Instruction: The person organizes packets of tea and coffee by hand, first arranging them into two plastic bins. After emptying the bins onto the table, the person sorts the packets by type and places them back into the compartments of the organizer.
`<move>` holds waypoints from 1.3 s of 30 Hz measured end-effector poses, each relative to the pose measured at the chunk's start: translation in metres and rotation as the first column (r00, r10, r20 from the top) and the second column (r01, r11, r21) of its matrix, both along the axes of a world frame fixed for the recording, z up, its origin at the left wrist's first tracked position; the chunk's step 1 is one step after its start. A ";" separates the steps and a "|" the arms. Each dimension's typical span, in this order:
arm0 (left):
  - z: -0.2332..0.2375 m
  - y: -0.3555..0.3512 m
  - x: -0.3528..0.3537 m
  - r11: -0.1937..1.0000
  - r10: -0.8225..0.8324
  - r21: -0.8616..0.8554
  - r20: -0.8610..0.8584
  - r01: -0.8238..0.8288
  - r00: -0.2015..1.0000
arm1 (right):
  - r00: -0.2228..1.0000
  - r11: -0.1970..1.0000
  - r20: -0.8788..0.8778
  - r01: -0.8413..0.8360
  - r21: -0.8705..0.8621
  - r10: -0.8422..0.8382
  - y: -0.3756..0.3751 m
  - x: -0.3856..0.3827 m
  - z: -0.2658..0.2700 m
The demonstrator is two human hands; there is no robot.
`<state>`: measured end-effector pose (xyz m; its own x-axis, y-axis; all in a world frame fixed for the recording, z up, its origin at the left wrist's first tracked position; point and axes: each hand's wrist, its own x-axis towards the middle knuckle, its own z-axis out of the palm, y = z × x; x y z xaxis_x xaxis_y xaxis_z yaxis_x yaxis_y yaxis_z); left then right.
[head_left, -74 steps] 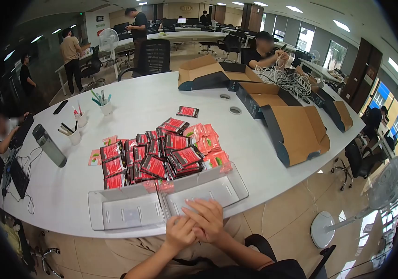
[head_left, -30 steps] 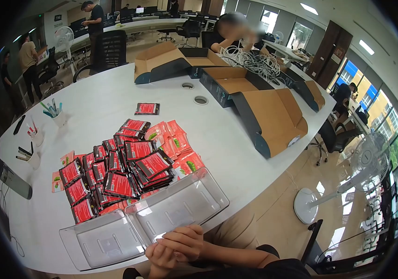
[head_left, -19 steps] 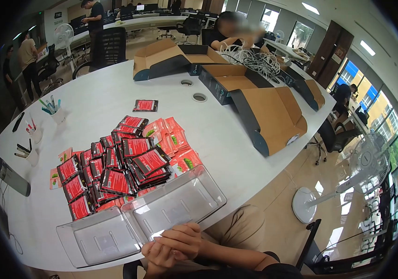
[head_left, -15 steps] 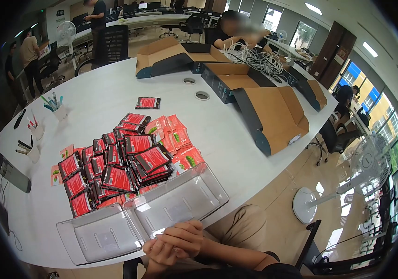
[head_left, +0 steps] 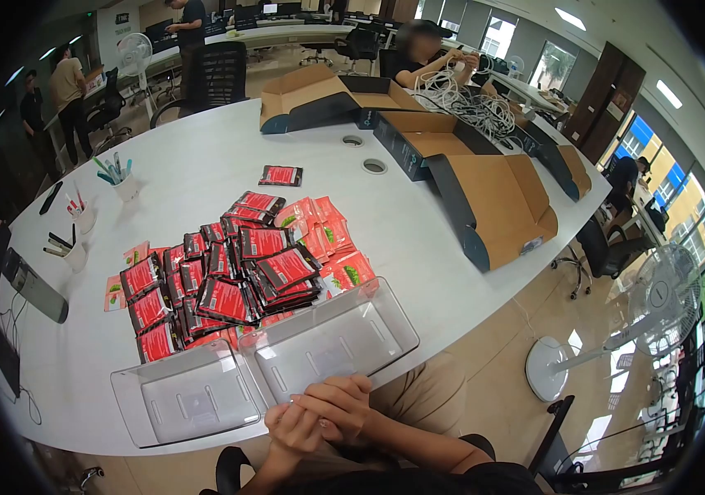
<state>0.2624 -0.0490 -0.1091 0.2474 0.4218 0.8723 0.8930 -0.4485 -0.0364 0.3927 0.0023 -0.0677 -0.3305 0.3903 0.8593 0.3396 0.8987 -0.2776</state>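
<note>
My left hand (head_left: 293, 431) and my right hand (head_left: 341, 404) are clasped at the table's near edge, fingers closed against each other. No object shows in them. Just beyond them, two clear plastic bins (head_left: 183, 410) (head_left: 340, 345) stand side by side, with nothing lying in them. Behind the bins is a heap of red-and-black packets (head_left: 229, 299), stacked and overlapping. Lighter red packets with a green picture (head_left: 347, 272) lie along the heap's right side and partly under it. One packet (head_left: 281, 176) lies alone farther back.
Open cardboard boxes (head_left: 497, 198) and a tangle of white cables (head_left: 476, 107) occupy the far right, where another person handles cable. Pen cups (head_left: 126, 188) and a grey cylinder (head_left: 35, 286) stand left. A white floor fan (head_left: 549, 369) is right of the table.
The view has shifted slightly, so the table's contents appear a little farther right and higher. My hands remain clasped. Across the table, the other person's hands have come up.
</note>
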 end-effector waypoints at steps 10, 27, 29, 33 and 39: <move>0.001 -0.001 0.000 0.999 -0.014 -0.032 -0.010 0.013 1.000 | 0.999 0.999 -0.018 0.034 0.008 -0.034 -0.002 -0.001 -0.008; -0.119 -0.004 0.064 0.578 -0.491 -0.560 0.342 0.594 0.801 | 0.818 0.947 0.514 -0.112 -0.302 0.260 0.142 0.013 0.099; -0.152 0.000 0.071 0.514 -0.287 -0.694 0.416 0.505 0.863 | 0.703 0.949 0.650 -0.117 -0.294 0.288 0.187 0.002 0.085; -0.187 0.007 0.066 0.389 -0.195 -0.801 0.411 0.455 0.890 | 0.507 0.828 0.708 -0.020 -0.560 0.491 0.231 -0.022 0.067; -0.201 0.008 0.061 0.439 -0.211 -0.774 0.406 0.457 0.889 | 0.382 0.783 0.741 0.068 -0.619 0.552 0.240 -0.038 0.063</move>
<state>0.3234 -0.0406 -0.3102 0.4000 0.8947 0.1989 0.5898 -0.4174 0.6913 0.3551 0.2425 -0.0051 -0.8916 0.3693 -0.2619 0.4468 0.8113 -0.3770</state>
